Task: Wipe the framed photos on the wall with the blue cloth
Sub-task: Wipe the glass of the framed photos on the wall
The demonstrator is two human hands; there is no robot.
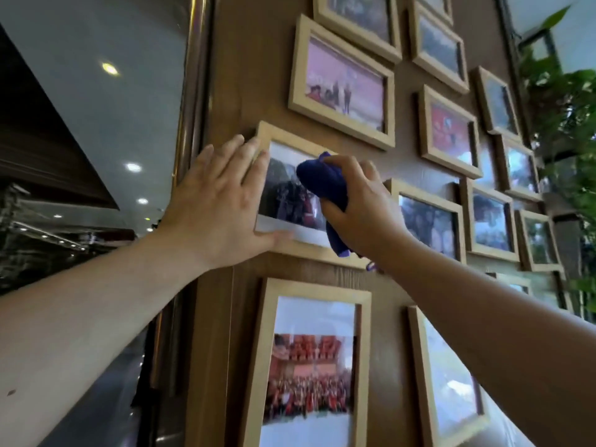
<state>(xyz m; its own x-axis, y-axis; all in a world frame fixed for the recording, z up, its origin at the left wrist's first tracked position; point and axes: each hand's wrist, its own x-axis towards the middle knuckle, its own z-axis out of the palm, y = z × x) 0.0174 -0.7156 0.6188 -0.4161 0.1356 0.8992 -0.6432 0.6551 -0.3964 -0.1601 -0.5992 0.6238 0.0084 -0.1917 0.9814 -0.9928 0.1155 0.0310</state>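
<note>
Forearms nearest, rising from both lower corners toward the wood wall (245, 75).

Head view, the only one:
- Left hand (219, 201) spread flat and gripping nothing, with the fingers straight and slightly apart. Fingertips press on the left edge of the light wooden frame (283, 195); thumb lies along its lower border.
- Right hand (364, 208) curled tight around the bunched blue cloth (325, 185). Wad bulges out past the fingertips, apparently pressed on the glass; a tail hangs below the palm.

For a good wipe, judging from this:
- Brace with the left fingers so the frame does not swing on its hanger.
- Loosen the wad a little so that more cloth meets the glass.
- Sweep in overlapping passes from beside the left fingertips across toward the right knuckles.
- Lift the left thumb to reach the pale strip beneath it, then run the cloth over the wooden border.
- Press lightly; glass likely thin.

Other framed photos close by: pink-toned frame (342, 82) above the right fingertips, tall frame (267, 350) below both wrists, dark-photo frame (429, 221) just beyond the right knuckles. Cannot tell whether those are clean.
</note>
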